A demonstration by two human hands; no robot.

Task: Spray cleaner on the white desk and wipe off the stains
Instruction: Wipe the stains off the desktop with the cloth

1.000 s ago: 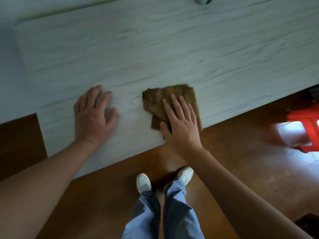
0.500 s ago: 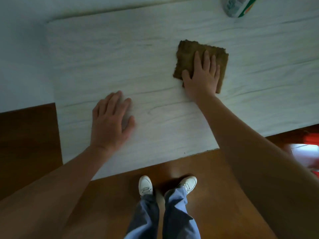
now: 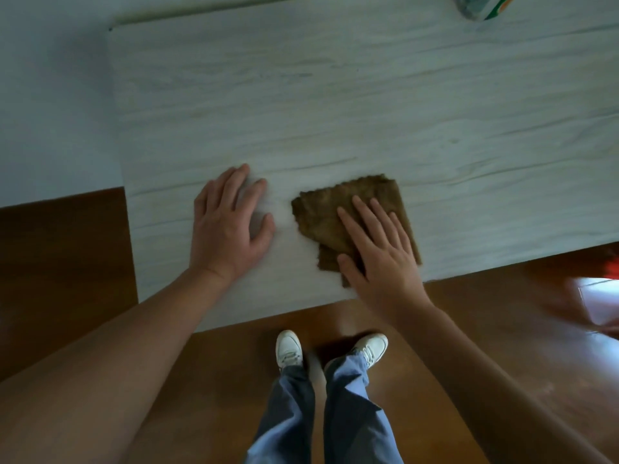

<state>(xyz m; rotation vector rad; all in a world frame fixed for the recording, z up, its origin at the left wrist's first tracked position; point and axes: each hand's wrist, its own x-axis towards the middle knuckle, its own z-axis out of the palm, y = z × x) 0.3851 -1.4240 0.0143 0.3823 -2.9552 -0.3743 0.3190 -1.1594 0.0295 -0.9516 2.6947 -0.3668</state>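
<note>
The white wood-grain desk fills the upper part of the head view. A folded brown cloth lies near the desk's front edge. My right hand presses flat on the cloth with straight fingers. My left hand rests flat on the bare desk just left of the cloth, fingers spread. The bottom of a cleaner bottle with a green and orange label shows at the far right top edge.
The desk's left end meets a pale wall. A brown wooden floor lies below the front edge, with my legs and white shoes on it. A red object sits at the right border.
My right hand has drawn the cloth back from the far middle of the desk to the front edge. My left hand has stayed flat in place.
</note>
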